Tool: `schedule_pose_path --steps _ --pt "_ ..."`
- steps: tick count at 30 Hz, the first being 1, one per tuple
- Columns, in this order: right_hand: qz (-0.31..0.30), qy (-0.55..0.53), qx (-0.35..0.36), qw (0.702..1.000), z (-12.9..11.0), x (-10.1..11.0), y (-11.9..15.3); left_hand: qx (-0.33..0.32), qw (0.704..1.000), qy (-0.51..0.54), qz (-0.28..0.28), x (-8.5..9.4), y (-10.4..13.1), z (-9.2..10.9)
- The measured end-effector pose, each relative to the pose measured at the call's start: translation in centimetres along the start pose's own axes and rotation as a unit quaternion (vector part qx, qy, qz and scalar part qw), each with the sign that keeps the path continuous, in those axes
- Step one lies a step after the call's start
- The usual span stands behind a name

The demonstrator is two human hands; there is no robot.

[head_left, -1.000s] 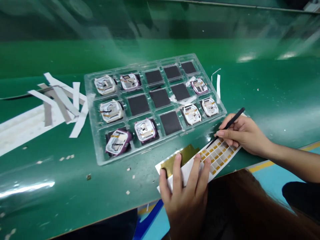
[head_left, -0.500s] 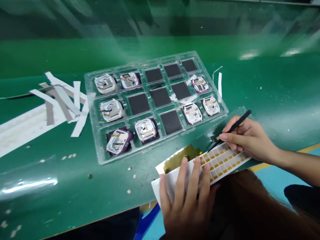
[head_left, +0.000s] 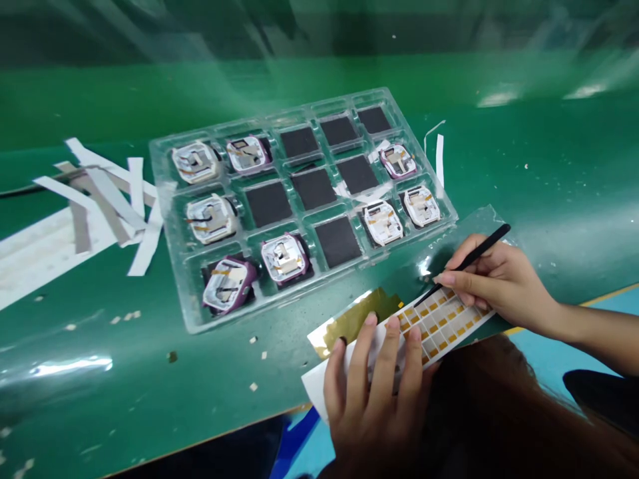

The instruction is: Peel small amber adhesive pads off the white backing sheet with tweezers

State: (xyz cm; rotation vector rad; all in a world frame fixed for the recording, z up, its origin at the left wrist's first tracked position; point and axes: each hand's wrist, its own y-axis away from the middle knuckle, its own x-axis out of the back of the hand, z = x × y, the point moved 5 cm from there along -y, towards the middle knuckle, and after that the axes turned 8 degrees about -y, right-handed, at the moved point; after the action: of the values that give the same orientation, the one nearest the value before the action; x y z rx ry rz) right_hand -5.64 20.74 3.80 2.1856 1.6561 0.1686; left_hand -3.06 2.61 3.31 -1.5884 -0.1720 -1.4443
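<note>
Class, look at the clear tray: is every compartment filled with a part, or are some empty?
Partly filled. The clear tray holds eight small parts, such as one at its near left corner; the other seven compartments show only dark square pads.

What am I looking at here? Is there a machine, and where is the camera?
No machine: a person works with bare hands, and the camera sits on their head, looking down. The left hand lies flat on a white sheet of small gold stickers at the edge of the green table. The right hand grips black tweezers, their tip down at the stickers. Behind lies a clear plastic tray of square pockets; some hold small white and purple parts, others show only dark pads. Loose paper strips lie to the left.
</note>
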Motion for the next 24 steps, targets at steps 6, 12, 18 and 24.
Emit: schedule_pose_path --steps 6,12,18,24 --pt "-0.001 0.011 -0.004 1.0 0.1 0.14 -0.1 -0.046 0.998 -0.013 -0.031 -0.05 -0.03 0.12" --pt "-0.005 0.006 -0.011 1.0 0.25 0.26 -0.05 -0.04 0.999 -0.01 -0.036 -0.02 -0.04 -0.29" --pt "-0.007 -0.003 -0.013 1.0 0.17 0.21 -0.16 -0.052 0.998 -0.015 -0.04 0.06 0.0 -0.3" --pt "-0.011 0.002 -0.018 1.0 0.02 0.07 -0.23 -0.055 0.998 -0.017 -0.039 0.09 0.03 -0.34"
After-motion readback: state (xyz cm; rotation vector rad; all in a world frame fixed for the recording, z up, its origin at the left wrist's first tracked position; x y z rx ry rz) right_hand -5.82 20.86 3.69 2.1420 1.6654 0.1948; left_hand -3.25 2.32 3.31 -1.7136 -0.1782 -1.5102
